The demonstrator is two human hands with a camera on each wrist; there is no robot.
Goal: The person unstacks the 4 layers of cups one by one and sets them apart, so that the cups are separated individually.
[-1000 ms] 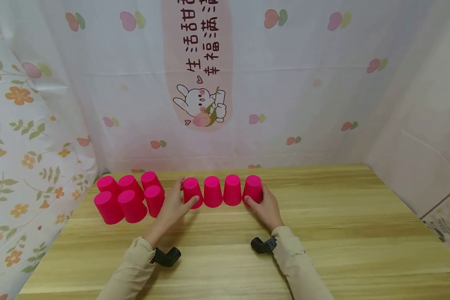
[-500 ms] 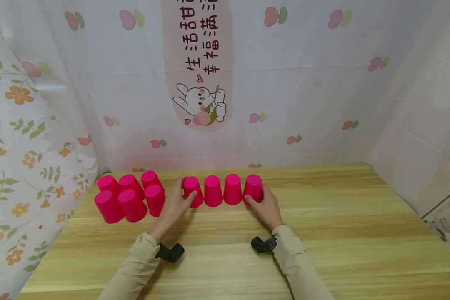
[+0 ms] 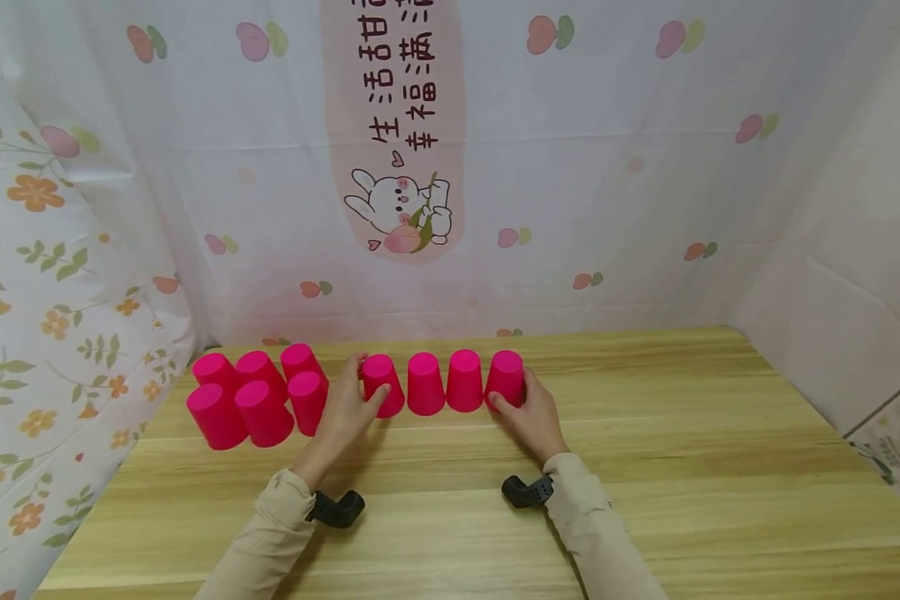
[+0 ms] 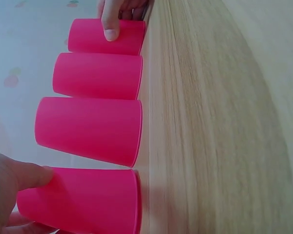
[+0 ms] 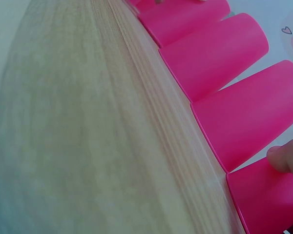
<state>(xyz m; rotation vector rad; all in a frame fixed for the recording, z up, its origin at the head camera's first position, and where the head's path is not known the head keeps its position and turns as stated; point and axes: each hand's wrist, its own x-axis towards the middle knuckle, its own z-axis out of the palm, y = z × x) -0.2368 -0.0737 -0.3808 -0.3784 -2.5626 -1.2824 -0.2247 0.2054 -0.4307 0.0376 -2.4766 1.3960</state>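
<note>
Several pink cups stand upside down in a row on the wooden table. My left hand (image 3: 345, 412) holds the cup at the row's left end (image 3: 378, 375), its thumb on the near side and fingers behind, mostly hidden. At the right end my right hand (image 3: 531, 415) grips another cup (image 3: 506, 371), thumb in front, fingers round the far side. Between them stand two untouched cups, a left one (image 3: 425, 383) and a right one (image 3: 464, 381). In the left wrist view, the held left cup (image 4: 88, 200) sits slightly apart from its neighbour (image 4: 90, 129).
Left of my left hand, a second group of upturned pink cups (image 3: 264, 414) stands in two rows. A patterned cloth (image 3: 607, 192) hangs behind the table (image 3: 682, 467), and a floral one (image 3: 60, 333) hangs at the left.
My left hand and its cup have shifted very slightly left, widening the gap to the neighbouring cup a little. The right hand and the other cups look unchanged.
</note>
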